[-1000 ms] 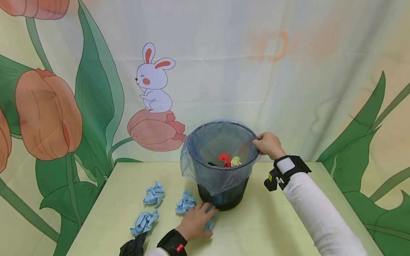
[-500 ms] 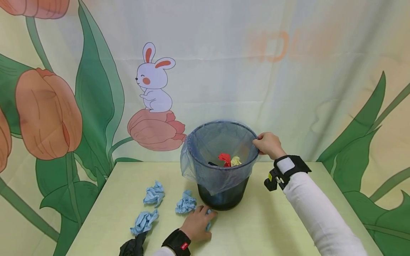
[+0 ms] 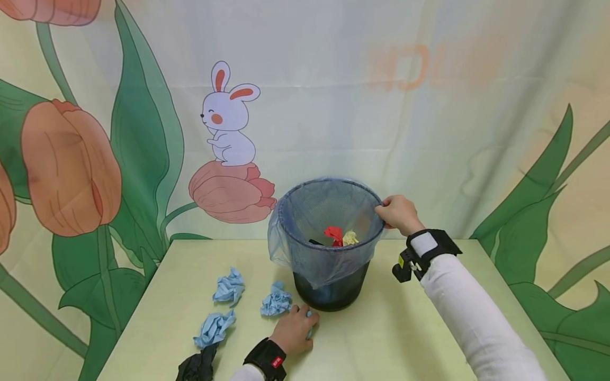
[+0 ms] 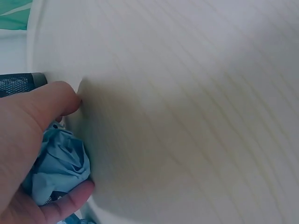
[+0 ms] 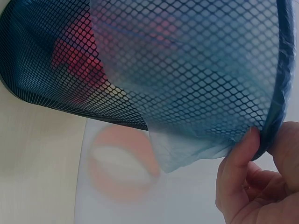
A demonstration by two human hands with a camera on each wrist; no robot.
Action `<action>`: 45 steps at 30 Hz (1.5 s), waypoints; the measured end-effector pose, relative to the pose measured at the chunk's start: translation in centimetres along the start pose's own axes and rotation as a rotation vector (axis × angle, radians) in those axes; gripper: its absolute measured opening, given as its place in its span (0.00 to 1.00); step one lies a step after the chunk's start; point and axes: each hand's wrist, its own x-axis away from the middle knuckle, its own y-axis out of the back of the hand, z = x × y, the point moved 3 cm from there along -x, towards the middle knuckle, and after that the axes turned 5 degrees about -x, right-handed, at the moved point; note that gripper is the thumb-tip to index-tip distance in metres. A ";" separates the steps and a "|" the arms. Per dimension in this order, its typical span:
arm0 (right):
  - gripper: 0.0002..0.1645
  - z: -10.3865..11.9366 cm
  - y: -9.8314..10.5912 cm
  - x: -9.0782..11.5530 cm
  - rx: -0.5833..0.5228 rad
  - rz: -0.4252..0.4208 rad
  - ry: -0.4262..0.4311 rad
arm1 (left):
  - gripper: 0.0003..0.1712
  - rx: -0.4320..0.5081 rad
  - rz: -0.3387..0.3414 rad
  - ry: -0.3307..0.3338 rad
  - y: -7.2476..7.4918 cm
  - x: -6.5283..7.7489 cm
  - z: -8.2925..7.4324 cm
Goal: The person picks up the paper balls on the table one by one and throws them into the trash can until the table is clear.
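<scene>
A black mesh wastebasket (image 3: 329, 293) with a translucent blue bin liner (image 3: 324, 264) folded over its rim stands at the back of the table. My right hand (image 3: 400, 214) pinches the lined rim on its right side, thumb and fingers on either side in the right wrist view. In front of the basket my left hand (image 3: 293, 330) curls its thumb and fingers round a crumpled blue paper ball (image 4: 63, 161), low over the tabletop. Most of that ball is hidden by the hand in the head view. Red paper (image 3: 334, 235) and yellow paper (image 3: 350, 238) lie inside the basket.
More crumpled blue paper balls lie left of the basket: one paper ball (image 3: 276, 300) beside the left hand, another ball (image 3: 229, 286) farther left, and a nearer ball (image 3: 214, 329). Crumpled black material (image 3: 197, 365) sits at the front left. A printed curtain (image 3: 324, 106) hangs behind the table.
My left hand has shifted slightly, and its fingers have closed in round the blue paper ball. The right hand keeps its grip on the rim; the basket stays put.
</scene>
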 end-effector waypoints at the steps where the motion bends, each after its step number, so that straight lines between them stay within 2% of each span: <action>1: 0.18 0.0 0.0 0.0 0.001 -0.001 0.001 | 0.27 0.001 -0.002 0.002 0.0 0.0 0.0; 10: 0.19 0.1 0.0 -0.1 -0.002 0.001 -0.006 | 0.20 -0.026 0.003 -0.002 0.5 0.0 -0.3; 15: 0.18 0.0 0.0 -0.1 -0.002 -0.001 -0.011 | 0.18 -0.022 0.050 -0.010 0.3 0.0 -0.5; 24: 0.15 -0.1 -0.1 -0.1 0.005 -0.004 -0.024 | 0.15 -0.008 0.070 -0.060 0.8 0.4 -0.6; 34: 0.17 -0.1 0.0 -0.1 0.000 0.005 -0.025 | 0.14 -0.002 0.060 -0.154 3.6 0.1 -0.2; 45: 0.19 0.1 0.0 -0.1 0.002 0.005 -0.012 | 0.12 0.022 0.101 -0.195 8.8 0.0 0.2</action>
